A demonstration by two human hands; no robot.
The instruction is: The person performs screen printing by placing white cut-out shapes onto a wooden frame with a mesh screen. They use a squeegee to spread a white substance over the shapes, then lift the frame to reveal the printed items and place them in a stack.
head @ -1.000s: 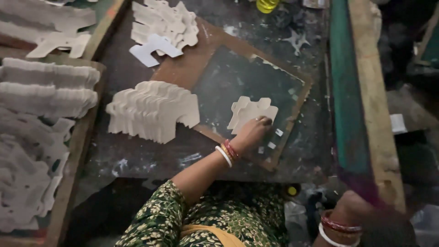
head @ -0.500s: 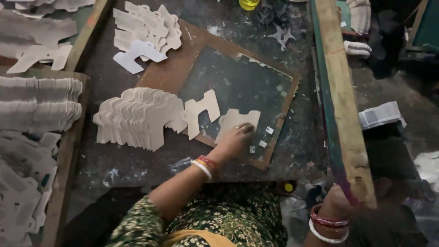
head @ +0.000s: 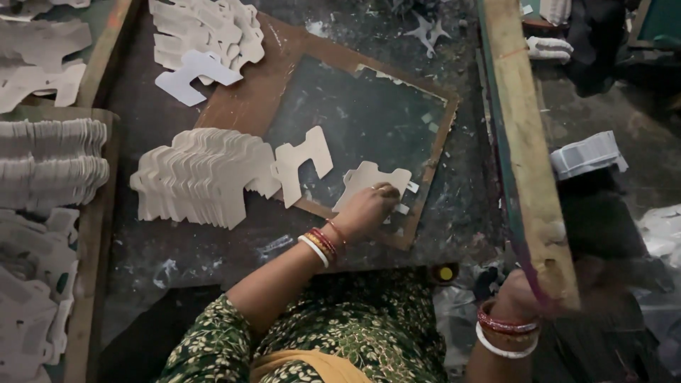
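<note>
left hand (head: pixel 369 209) pressing notched cardboard cutout (head: pixel 372 181), dark glass pane (head: pixel 362 120)

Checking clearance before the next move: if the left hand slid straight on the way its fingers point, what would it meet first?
The left hand points up and right over the cut card piece it presses. Straight on lies bare dark plate, then probably the brown board's far edge; depth is unclear.

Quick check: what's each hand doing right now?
Left hand: fingers pressed on a card cutout on the dark plate.
Right hand: closed on the raised wooden frame.
</note>
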